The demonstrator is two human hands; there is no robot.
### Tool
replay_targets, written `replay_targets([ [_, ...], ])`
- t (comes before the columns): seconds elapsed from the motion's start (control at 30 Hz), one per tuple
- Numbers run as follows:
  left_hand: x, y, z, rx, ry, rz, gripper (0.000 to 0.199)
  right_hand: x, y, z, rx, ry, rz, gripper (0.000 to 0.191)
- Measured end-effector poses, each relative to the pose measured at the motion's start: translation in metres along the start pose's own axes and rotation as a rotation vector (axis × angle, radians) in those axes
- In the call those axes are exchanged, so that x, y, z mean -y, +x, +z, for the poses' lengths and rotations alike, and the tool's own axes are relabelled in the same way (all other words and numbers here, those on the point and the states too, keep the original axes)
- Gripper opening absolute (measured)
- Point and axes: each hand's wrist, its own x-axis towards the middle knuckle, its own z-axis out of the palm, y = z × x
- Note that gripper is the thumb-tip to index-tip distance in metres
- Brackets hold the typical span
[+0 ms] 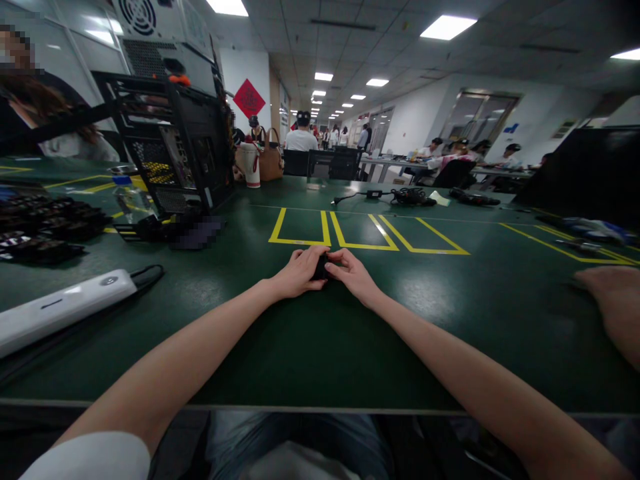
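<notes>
Both of my hands meet over the green tabletop [320,347], just in front of the yellow tape outlines [300,241]. Between them is a small black object [321,268], mostly covered by fingers, so its kind does not show. My left hand [300,272] is closed round it from the left, thumb low and fingers over the top. From the right, my right hand [354,272] pinches at its edge with thumb and forefinger.
At left stand a black computer case [200,153], a water bottle [131,197], a heap of black parts [45,223] and a white power strip [75,307]. A coiled black cable [413,197] lies at the back. Another person's hand [613,300] rests at the right edge.
</notes>
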Motion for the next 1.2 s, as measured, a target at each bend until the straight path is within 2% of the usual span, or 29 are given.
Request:
replay_targets([
  [0.27, -0.003, 0.0005, -0.0013, 0.004, 0.001, -0.017, 0.058, -0.0013, -0.0007, -0.0017, -0.008, -0.042, 0.011, 0.037],
  [0.57, -0.0041, -0.0013, -0.0007, 0.002, 0.021, -0.041, 0.06, 0.0042, -0.0039, -0.0019, 0.081, 0.08, 0.021, 0.032],
  [0.77, -0.0034, -0.0024, 0.0005, -0.019, 0.032, -0.032, 0.06, 0.0021, -0.0031, -0.0005, 0.03, 0.046, 0.059, 0.025],
  [0.9, -0.0021, -0.0023, 0.0028, -0.031, 0.03, -0.033, 0.061, 0.0001, -0.0018, 0.0001, 0.011, 0.056, 0.081, 0.029],
  [1.07, -0.003, -0.0026, 0.0012, -0.023, 0.014, -0.035, 0.061, 0.001, -0.0021, -0.0018, 0.026, 0.009, 0.1, 0.034],
  [1.2, -0.0043, -0.0035, -0.001, -0.015, 0.016, -0.025, 0.059, 0.0021, -0.0025, -0.0034, 0.056, 0.057, 0.066, 0.032],
])
